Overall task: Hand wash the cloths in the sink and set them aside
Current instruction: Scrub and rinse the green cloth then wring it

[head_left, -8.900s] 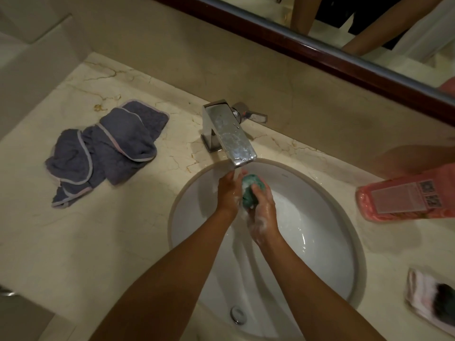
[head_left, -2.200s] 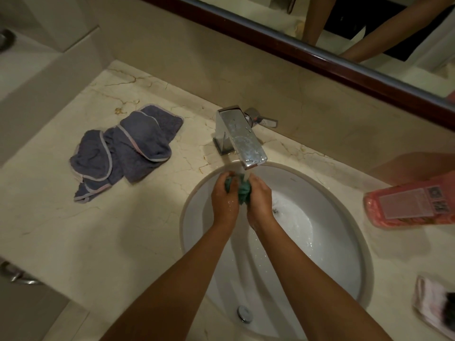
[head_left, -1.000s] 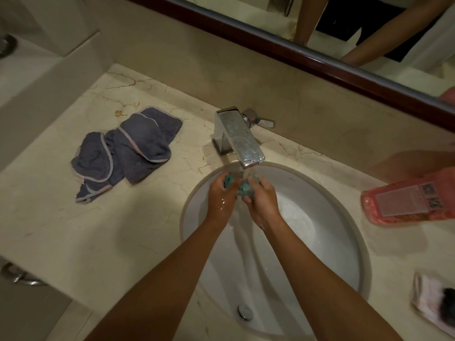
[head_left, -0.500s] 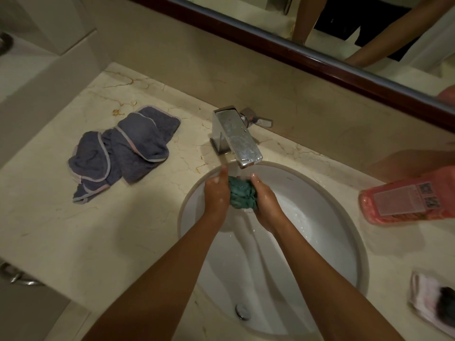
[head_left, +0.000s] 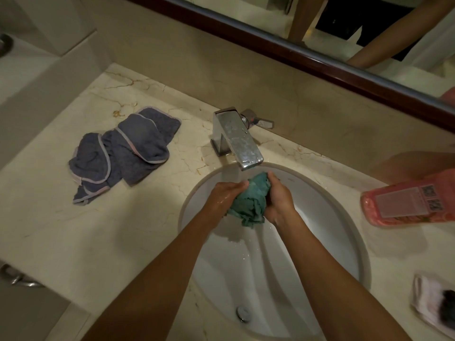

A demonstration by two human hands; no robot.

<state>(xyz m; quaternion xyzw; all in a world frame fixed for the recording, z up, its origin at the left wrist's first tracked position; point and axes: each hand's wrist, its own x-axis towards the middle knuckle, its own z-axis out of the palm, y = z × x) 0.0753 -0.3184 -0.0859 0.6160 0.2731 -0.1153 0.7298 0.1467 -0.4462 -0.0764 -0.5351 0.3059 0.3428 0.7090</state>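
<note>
Right at the centre of the frame, you hold the bunched, wet teal cloth (head_left: 248, 200) just under the spout of the square chrome faucet (head_left: 237, 139), above the back of the round white undermount sink basin (head_left: 332, 242). Your left hand (head_left: 222, 196) grips the cloth's left side with curled fingers, and your right hand (head_left: 279, 196) clenches its right side, thumb up over the top of the bundle. A ragged end of the cloth hangs down between your wrists. Both hands glisten with water. To the left of the frame, a crumpled grey cloth with pale pink edging (head_left: 123, 151) lies on the cream marble countertop (head_left: 73, 230), well apart from the basin. At the right edge, a pink plastic bottle with a printed label (head_left: 408, 200) lies on its side on the counter. Lower right, a small white-and-dark cloth (head_left: 435, 306) rests near the counter's edge. A dark wood-framed mirror (head_left: 320, 62) runs across the upper right.
</note>
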